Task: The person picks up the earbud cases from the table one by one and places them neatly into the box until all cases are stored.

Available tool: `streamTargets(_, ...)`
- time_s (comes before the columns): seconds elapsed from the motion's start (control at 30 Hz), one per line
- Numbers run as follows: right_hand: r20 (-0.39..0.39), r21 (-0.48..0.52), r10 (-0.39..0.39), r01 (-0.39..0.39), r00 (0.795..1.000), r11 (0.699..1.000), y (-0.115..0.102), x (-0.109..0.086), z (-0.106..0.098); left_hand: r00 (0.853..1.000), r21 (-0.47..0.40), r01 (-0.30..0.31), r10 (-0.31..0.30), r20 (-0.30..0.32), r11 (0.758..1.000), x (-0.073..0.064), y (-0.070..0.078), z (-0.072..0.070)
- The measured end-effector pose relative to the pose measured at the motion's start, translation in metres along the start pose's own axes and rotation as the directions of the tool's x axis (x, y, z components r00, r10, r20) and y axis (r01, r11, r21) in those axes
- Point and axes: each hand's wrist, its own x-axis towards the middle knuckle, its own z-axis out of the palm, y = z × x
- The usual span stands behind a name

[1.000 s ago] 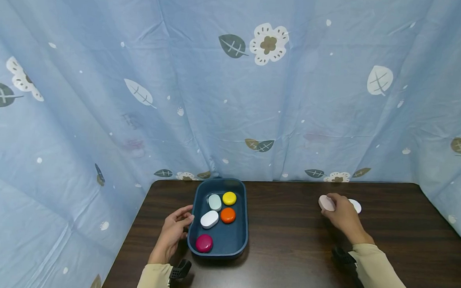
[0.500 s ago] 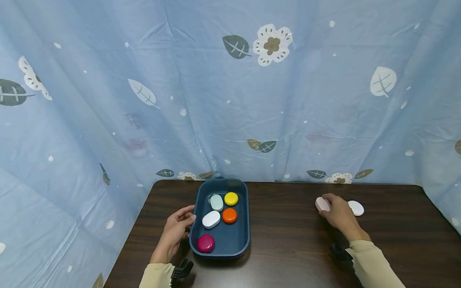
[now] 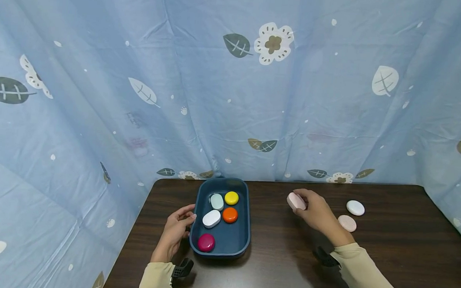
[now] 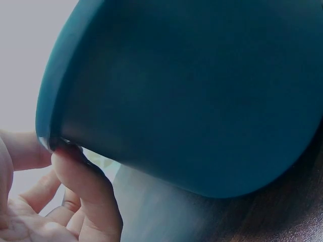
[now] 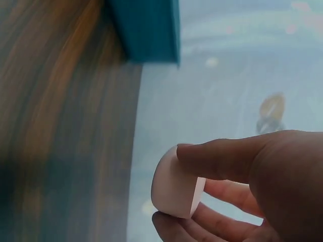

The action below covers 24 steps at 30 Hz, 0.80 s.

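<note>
Blue curtain (image 3: 203,73) printed with leaves and flowers hangs behind the tray (image 3: 231,239) in the head view. Dark wood-grained surface (image 3: 274,277) carries the tray and has a soft sheen in front of it. Well right of the tray, the right hand (image 3: 317,211) pinches the pink block (image 3: 295,201), which appears to be off the surface. Farther right of the tray lie a white disc (image 3: 355,207) and a pink disc (image 3: 347,223). Inside the tray are a yellow disc (image 3: 231,198), an orange disc (image 3: 230,215), a pale green oval (image 3: 217,202), a white oval (image 3: 211,219) and a magenta disc (image 3: 206,243). At the tray's left side is the left hand (image 3: 175,230).

Left wrist view: the left hand's thumb and finger pinch the tray's rim. The tray looks stiff and light, probably plastic, so a rim hold should steady it.

Right wrist view: the pink block sits between thumb and fingers, the tray's corner beyond it. It looks light, rigid and smooth, perhaps a little slippery on its rounded face; it should handle best pinched across its thickness or by opposite edges. Whether it is fragile I cannot tell.
</note>
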Motion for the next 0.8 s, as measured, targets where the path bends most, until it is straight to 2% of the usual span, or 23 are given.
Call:
streamTargets(0.17, 0.011, 0.038, -0.063, 0.062, 0.998, 0.997, -0.026, 0.003, 0.011, 1.0, -0.011, -0.003, 0.003, -0.003, 1.0, 0.001, -0.001, 0.0)
streamTargets(0.47, 0.045, 0.084, -0.154, 0.15, 0.987, 0.985, -0.061, 0.008, 0.031, 1.0, -0.01, -0.005, 0.005, -0.008, 1.0, 0.001, -0.001, 0.001)
streamTargets(0.8, 0.093, 0.112, -0.215, 0.204, 0.972, 0.972, -0.089, 0.012, 0.049, 1.0, -0.013, 0.007, -0.007, -0.005, 1.0, 0.002, -0.001, 0.001)
